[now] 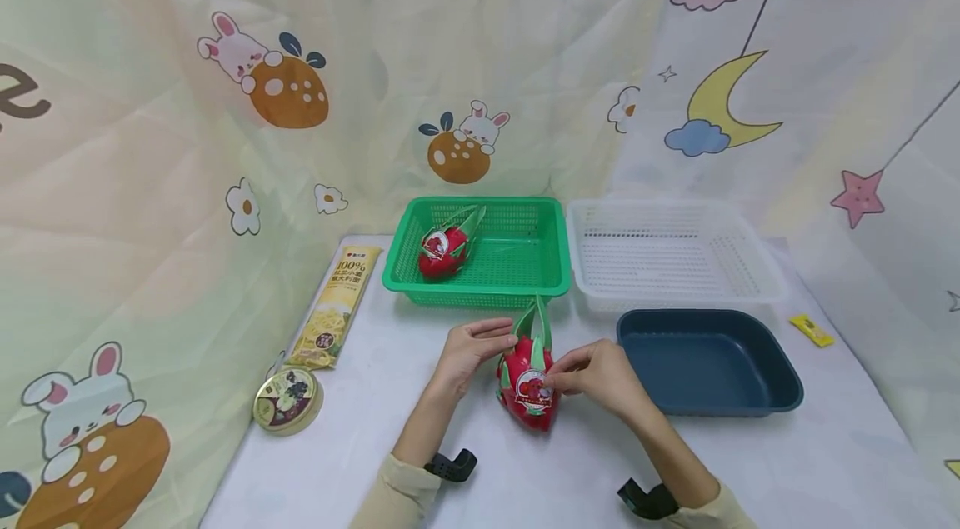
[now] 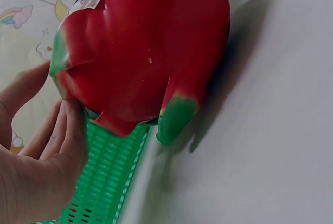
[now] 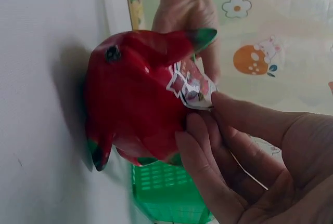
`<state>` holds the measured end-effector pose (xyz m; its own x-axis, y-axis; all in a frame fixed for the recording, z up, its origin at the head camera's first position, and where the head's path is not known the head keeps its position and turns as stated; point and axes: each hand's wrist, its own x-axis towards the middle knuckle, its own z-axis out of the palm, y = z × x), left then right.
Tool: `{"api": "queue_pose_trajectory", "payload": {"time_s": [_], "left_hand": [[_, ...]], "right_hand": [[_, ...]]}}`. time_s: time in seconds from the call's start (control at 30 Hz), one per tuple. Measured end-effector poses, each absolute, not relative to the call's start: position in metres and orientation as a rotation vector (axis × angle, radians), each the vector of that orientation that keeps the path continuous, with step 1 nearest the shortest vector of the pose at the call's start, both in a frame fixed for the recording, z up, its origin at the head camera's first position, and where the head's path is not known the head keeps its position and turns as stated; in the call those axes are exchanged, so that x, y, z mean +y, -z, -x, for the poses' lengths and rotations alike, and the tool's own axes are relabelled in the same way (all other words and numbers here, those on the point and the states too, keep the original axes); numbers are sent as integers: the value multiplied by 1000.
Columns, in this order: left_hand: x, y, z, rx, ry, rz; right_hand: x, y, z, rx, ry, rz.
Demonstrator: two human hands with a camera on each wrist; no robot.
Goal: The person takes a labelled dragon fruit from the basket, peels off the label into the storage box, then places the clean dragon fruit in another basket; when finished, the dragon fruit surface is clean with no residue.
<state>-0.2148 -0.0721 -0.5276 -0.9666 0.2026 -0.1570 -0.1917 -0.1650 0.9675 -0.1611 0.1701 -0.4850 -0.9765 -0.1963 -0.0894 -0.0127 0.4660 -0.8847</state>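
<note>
A red dragon fruit with green leaf tips sits on the white table, its long green leaves pointing toward the back. It carries a round printed sticker on its upper face. My left hand holds the fruit from the left, thumb and fingertips against its side near the leaves. At the sticker's right edge, my right hand pinches with thumb and forefinger. In the right wrist view the thumb lies at the border of the sticker, with other fingertips against the red skin. The left wrist view shows the fruit's rounded underside.
Behind the hands stands a green basket holding another dragon fruit. A white basket is beside it, with a dark blue tray in front. At left lie a yellow pasta packet and a round tin; a small yellow packet lies far right.
</note>
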Motion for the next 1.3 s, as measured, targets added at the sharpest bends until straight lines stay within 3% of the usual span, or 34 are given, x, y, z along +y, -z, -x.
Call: {"api": "queue_pose_trajectory", "payload": {"time_s": [0.57, 0.9, 1.3], "left_hand": [[-59, 531, 218, 1816, -2362, 98], [-57, 534, 217, 1807, -2400, 153], [-57, 532, 216, 1739, -2462, 182]], "right_hand": [[178, 491, 169, 2093, 1784, 320], [180, 497, 171, 1947, 1815, 243], [173, 490, 168, 2031, 1826, 285]]}}
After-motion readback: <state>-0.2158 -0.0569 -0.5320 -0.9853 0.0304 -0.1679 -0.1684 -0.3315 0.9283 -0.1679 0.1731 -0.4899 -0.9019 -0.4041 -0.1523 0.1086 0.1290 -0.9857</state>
